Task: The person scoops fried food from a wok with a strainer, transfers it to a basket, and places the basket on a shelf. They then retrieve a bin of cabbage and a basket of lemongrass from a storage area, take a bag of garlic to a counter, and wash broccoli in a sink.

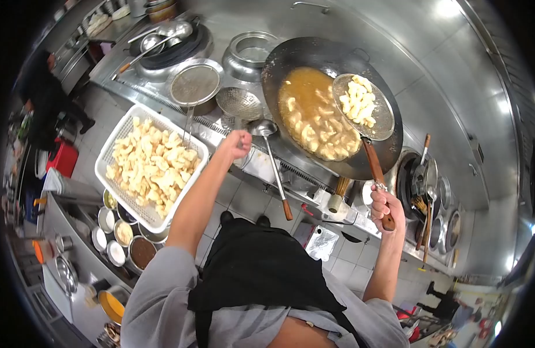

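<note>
My right hand (387,209) is wrapped round the wooden handle of a round mesh skimmer (386,123). Pale battered pieces (358,101) lie in its mesh, over the right side of a big dark wok (369,159). Brown liquid (305,84) fills the wok's bottom, with more pieces floating in it. My left hand (238,144) is a closed fist beside the bowl of a ladle (263,127), just below a perforated scoop (238,102). Whatever the fist holds, if anything, I cannot make out. To its left, a white basket (103,168) is heaped with similar pale pieces.
A mesh strainer (195,84) rests on the steel counter near a metal pot (244,68). A bamboo brush (339,194) stands at the stove's front edge. Several seasoning bowls (116,253) sit lower left. Another person (50,90) stands at far left.
</note>
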### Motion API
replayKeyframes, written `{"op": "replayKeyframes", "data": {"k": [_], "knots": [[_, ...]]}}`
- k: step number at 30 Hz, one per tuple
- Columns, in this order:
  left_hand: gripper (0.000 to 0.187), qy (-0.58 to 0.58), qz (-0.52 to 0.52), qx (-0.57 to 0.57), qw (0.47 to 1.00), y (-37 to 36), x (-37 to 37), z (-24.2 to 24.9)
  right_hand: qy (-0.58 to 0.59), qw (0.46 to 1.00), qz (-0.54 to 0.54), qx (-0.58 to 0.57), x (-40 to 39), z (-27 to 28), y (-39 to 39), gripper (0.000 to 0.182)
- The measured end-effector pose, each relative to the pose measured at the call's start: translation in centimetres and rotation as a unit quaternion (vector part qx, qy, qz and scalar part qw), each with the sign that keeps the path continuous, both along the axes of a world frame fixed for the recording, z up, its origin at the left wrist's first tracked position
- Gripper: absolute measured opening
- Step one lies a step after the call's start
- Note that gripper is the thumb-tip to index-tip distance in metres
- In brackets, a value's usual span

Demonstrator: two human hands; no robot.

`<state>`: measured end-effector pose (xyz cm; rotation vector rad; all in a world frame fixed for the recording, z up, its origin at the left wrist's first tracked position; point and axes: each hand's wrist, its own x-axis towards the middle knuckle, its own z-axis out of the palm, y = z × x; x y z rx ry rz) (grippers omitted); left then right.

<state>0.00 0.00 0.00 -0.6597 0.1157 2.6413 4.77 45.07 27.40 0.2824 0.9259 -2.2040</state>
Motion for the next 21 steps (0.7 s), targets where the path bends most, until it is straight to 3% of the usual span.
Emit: {"op": "replayKeyframes", "data": {"k": [2, 3, 7, 9, 11, 14, 16, 18, 21], "knots": [[0.014, 0.026, -0.013, -0.164, 0.986, 2.0, 2.2, 1.7, 0.021, 0.997, -0.011, 0.077, 0.4, 0.2, 0.3, 0.017], [0.015, 0.008, -0.012, -0.231, 0.973, -0.1, 4.2, 4.2, 0.021, 0.998, -0.022, 0.057, 0.8, -0.6, -2.0, 0.017], [0.008, 0.003, 0.067, -0.373, 0.925, 3.8, 11.9, 9.5, 0.028, 0.993, -0.044, 0.105, 2.2, 0.3, -1.8, 0.015], [0.016, 0.022, 0.082, -0.431, 0.898, 3.9, 14.3, 12.6, 0.054, 0.991, -0.033, 0.119, 2.7, 0.2, -1.6, 0.015], [0.032, 0.035, 0.116, -0.558, 0.821, 3.3, 15.4, 15.0, 0.061, 0.988, -0.044, 0.136, 2.9, 0.4, -1.4, 0.016], [0.038, 0.113, 0.085, -0.601, 0.787, 1.8, 13.7, 18.7, 0.091, 0.979, -0.023, 0.182, 2.4, 0.6, -1.7, 0.017], [0.024, 0.144, 0.095, -0.573, 0.801, 3.0, 10.9, 20.6, 0.109, 0.973, -0.027, 0.204, 2.3, 0.8, -2.0, 0.016], [0.004, 0.166, 0.025, -0.536, 0.827, 4.6, 7.3, 21.8, 0.144, 0.961, -0.029, 0.233, 1.8, 1.4, -2.6, 0.015], [0.018, 0.189, -0.052, -0.407, 0.892, 8.0, 0.9, 21.2, 0.189, 0.933, -0.033, 0.306, 0.6, 1.6, -3.7, 0.015]]}}
